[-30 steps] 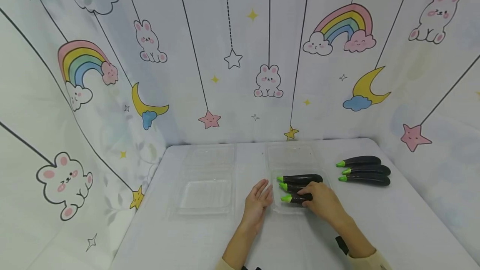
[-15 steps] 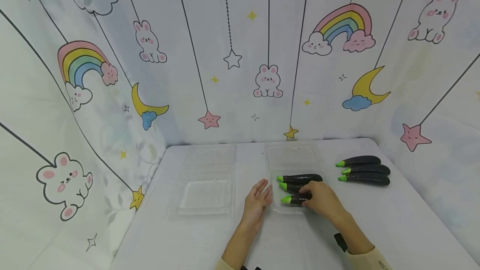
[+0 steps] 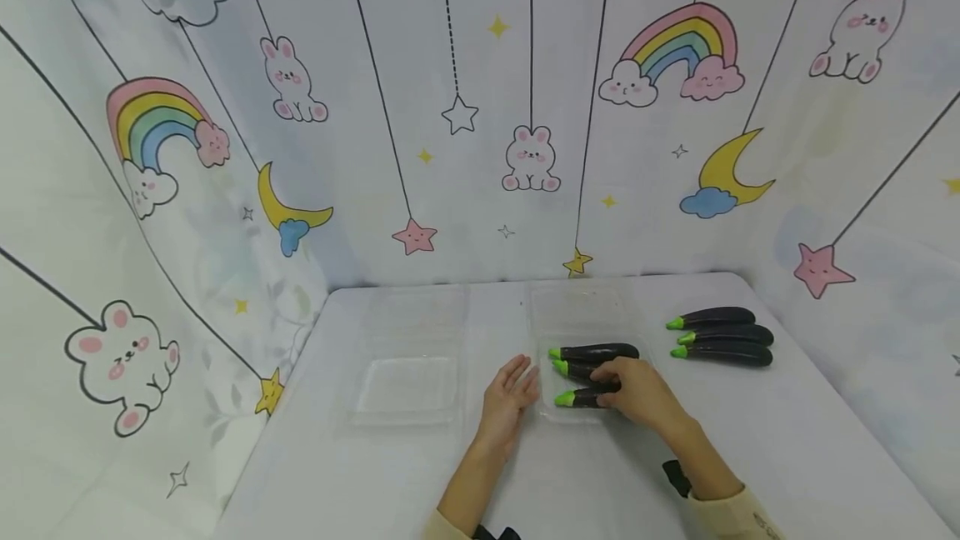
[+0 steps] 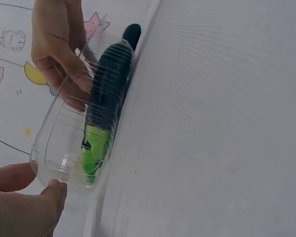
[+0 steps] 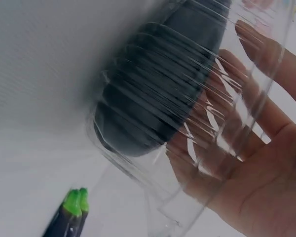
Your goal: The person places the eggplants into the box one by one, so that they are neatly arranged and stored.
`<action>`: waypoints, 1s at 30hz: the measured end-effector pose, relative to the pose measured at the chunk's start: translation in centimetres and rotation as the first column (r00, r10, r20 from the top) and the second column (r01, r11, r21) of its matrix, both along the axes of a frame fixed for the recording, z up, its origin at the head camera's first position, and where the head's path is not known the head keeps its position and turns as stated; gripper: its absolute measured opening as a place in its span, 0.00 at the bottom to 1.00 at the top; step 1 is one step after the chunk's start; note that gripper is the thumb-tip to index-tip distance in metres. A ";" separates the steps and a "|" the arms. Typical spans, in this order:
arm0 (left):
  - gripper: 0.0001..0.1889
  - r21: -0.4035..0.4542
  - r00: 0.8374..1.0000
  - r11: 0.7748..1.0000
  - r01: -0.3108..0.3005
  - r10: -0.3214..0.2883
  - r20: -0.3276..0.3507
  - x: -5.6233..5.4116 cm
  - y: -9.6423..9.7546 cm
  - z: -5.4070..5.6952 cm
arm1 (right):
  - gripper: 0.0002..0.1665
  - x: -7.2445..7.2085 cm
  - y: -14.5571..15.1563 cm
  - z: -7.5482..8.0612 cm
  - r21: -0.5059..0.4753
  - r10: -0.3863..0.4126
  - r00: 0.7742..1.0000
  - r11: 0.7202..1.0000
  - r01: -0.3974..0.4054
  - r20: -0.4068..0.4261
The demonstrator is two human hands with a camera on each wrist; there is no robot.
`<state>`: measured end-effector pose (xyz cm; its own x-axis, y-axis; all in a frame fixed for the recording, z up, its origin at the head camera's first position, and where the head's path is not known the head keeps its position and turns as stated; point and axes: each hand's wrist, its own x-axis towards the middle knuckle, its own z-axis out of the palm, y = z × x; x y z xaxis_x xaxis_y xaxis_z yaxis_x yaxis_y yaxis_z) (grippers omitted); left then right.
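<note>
White table [image 3: 360, 482], ribbed box [image 4: 59, 143], glossy eggplants [image 3: 600, 352]

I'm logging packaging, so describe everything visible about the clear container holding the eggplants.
The container is transparent, seemingly thin plastic, with ribbed walls and rounded corners. It sits upright and open on the white table, what looks like its lid spread out behind. Three eggplants are inside. The left hand seems to touch its left side; the right hand reaches in at its right.
</note>
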<state>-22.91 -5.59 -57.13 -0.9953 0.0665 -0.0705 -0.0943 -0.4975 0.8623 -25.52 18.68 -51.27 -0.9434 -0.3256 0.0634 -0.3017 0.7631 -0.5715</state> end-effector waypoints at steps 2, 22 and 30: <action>0.38 0.001 1.000 1.000 0.001 -0.001 -0.002 -0.1 -0.1 0.0 | 0.18 -0.2 0.2 0.2 -0.021 0.009 1.000 1.000 -0.009 -0.009; 0.34 -0.193 0.999 0.981 -0.030 0.028 -0.017 -0.9 0.0 1.4 | 0.17 -6.7 6.6 0.3 -0.156 -0.216 0.944 0.971 0.181 -0.249; 0.33 -0.274 0.998 0.961 -0.047 0.057 0.031 -2.9 0.4 1.7 | 0.31 -8.8 7.9 -0.6 -0.158 -0.177 0.984 0.972 0.176 0.003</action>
